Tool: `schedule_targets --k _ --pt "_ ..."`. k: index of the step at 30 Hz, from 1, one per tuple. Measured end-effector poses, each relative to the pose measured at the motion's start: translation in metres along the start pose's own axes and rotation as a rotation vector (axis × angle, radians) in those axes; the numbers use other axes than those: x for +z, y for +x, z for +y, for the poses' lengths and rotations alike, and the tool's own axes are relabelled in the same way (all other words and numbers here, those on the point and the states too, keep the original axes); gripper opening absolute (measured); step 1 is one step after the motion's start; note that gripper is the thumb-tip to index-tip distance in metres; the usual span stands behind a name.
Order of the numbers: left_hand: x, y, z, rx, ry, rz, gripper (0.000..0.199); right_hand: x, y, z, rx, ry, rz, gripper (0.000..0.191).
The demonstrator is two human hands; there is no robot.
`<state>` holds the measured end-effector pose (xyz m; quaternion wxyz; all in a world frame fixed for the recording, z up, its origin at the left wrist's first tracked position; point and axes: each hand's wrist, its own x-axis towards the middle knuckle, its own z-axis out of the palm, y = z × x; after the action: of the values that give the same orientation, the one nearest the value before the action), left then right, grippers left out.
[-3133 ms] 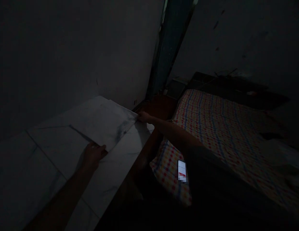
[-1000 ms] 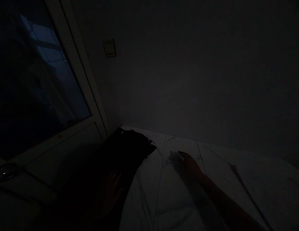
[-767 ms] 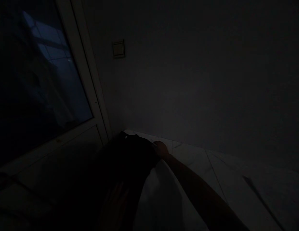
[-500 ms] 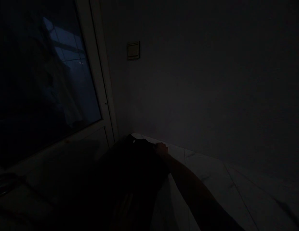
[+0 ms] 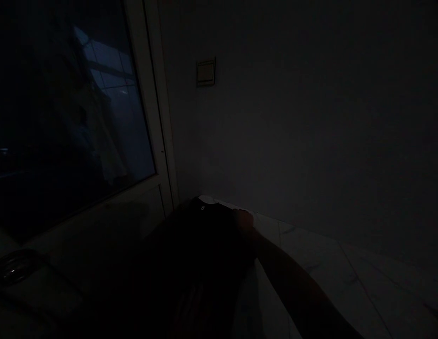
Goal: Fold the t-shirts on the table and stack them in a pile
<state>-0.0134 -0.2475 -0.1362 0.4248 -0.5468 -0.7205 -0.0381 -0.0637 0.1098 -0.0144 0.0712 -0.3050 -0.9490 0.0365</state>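
A black garment [image 5: 190, 254] lies spread on a white marble-patterned surface [image 5: 331, 259], with a small pale tag [image 5: 203, 207] at its far end. My right hand [image 5: 244, 221] is curled at the garment's far right edge and grips it there. My left hand [image 5: 190, 303] is barely visible in the dark, lying on the garment with its fingers apart. Much of the garment's shape is lost in shadow.
A glass door in a white frame [image 5: 151, 103] stands to the left, and a switch plate [image 5: 205, 72] is on the dark wall [image 5: 292, 117]. A round metal object [image 5: 12, 268] lies at the lower left.
My right hand has moved off the bare surface and onto the garment's edge, taking hold of it. The view has swung slightly, shifting the door and switch plate to the right.
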Motion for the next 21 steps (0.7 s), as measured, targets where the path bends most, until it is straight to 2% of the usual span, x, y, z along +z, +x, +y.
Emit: schedule_targets --k 4,7,11,13,15,17,18,19,21 --pt "0.003 -0.004 -0.003 -0.016 -0.052 0.007 0.053 -0.017 -0.009 -0.008 -0.047 0.044 0.071 0.032" --pt "0.001 -0.006 -0.004 -0.028 -0.119 -0.031 0.057 -0.030 -0.018 -0.022 -0.097 0.104 0.088 0.033" --pt "-0.010 -0.005 0.001 -0.102 -0.281 -0.197 0.059 -0.038 -0.044 -0.050 -0.239 0.199 0.014 0.035" --pt "-0.020 -0.001 -0.003 -0.236 -0.416 -0.288 0.056 -0.035 -0.069 -0.064 -0.324 0.235 -0.050 0.033" --pt "-0.030 0.009 -0.022 -0.462 -0.528 -0.324 0.052 -0.025 -0.103 -0.074 -0.485 0.284 -0.094 0.029" --pt "-0.036 0.025 -0.055 -0.656 -0.565 -0.287 0.051 -0.013 -0.143 -0.081 -0.679 0.329 -0.115 0.024" --pt "-0.036 0.035 -0.076 -0.681 -0.561 -0.256 0.053 -0.006 -0.163 -0.082 -0.779 0.344 -0.114 0.022" --pt "-0.034 0.045 -0.096 -0.646 -0.556 -0.243 0.056 0.000 -0.184 -0.082 -0.876 0.357 -0.106 0.020" --pt "-0.026 0.065 -0.132 -0.466 -0.571 -0.358 0.064 0.009 -0.222 -0.080 -1.020 0.381 -0.084 0.020"
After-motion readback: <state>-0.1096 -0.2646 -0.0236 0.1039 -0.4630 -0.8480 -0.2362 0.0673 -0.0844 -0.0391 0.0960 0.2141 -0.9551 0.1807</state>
